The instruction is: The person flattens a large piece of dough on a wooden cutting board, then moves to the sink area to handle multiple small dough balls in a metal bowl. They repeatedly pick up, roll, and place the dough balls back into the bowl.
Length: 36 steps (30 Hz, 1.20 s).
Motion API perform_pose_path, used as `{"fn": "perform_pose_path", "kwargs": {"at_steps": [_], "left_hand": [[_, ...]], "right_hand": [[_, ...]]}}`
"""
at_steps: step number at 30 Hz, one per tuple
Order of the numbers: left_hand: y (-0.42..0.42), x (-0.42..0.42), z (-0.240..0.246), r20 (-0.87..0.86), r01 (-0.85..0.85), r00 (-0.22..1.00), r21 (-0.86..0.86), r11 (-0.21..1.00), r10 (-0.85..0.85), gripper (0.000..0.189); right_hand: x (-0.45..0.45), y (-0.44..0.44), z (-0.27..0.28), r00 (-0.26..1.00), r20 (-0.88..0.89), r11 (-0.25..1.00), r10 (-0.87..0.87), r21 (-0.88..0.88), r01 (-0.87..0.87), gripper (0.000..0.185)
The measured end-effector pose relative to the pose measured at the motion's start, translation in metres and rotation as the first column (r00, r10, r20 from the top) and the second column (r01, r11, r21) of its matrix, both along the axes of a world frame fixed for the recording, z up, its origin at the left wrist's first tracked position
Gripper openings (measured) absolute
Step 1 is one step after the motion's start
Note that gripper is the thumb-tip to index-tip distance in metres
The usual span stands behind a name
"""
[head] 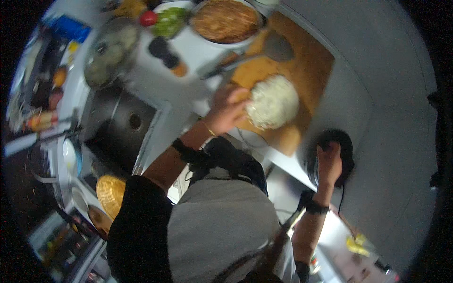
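My left hand (228, 109) has its fingers at the left edge of a round food piece (274, 102), heaped with what looks like pale shredded cheese, over a wooden board (315, 70). Blur hides how far the fingers reach underneath. To the right, my right hand (329, 164) is curled on top of a round black appliance (345, 148) with a cord; the part it grips is mostly covered. A blurred tan piece (289, 139), perhaps bread, lies at the board's near edge.
A spatula-like utensil (277, 46) and a knife (221, 67) lie across the board's far left. Beyond are a pan of brown food (226, 21), chopped greens (170, 21) and a dark-topped bottle (166, 55). A glass-lidded pot (111, 53) and a dark sink (118, 127) are left.
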<state>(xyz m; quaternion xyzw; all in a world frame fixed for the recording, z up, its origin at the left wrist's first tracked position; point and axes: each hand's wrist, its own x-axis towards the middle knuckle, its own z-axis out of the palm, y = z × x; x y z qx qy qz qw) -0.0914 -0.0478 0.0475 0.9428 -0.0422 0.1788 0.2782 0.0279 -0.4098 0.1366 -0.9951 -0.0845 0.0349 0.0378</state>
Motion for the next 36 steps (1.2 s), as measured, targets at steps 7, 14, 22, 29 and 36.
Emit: {"fn": "perform_pose_path", "kwargs": {"at_steps": [7,14,22,29,36], "left_hand": [[-0.014,-0.038,0.026,0.023,-0.127,0.991,-0.053,0.990,0.129,0.052],[-0.041,-0.119,0.048,-0.050,-0.405,0.914,-0.028,0.914,0.403,0.049],[-0.106,-0.238,0.074,-0.125,-0.645,0.732,0.190,0.740,0.670,0.045],[-0.094,-0.332,0.081,-0.020,-0.830,0.556,0.029,0.557,0.831,0.046],[-0.048,-0.345,0.072,-0.329,-0.727,0.547,-0.643,0.241,0.770,0.037]], "right_hand": [[-0.031,-0.021,0.003,0.960,0.254,0.948,0.114,0.262,-0.182,0.045],[-0.060,-0.037,0.005,0.948,0.138,0.862,0.286,0.394,-0.318,0.039],[-0.124,-0.042,-0.002,0.848,-0.016,0.646,0.530,0.656,-0.392,0.037],[-0.154,0.001,0.001,0.615,-0.213,0.516,0.759,0.773,-0.369,0.025],[-0.168,0.072,0.024,0.486,-0.225,0.479,0.844,0.723,-0.498,0.022]]}}
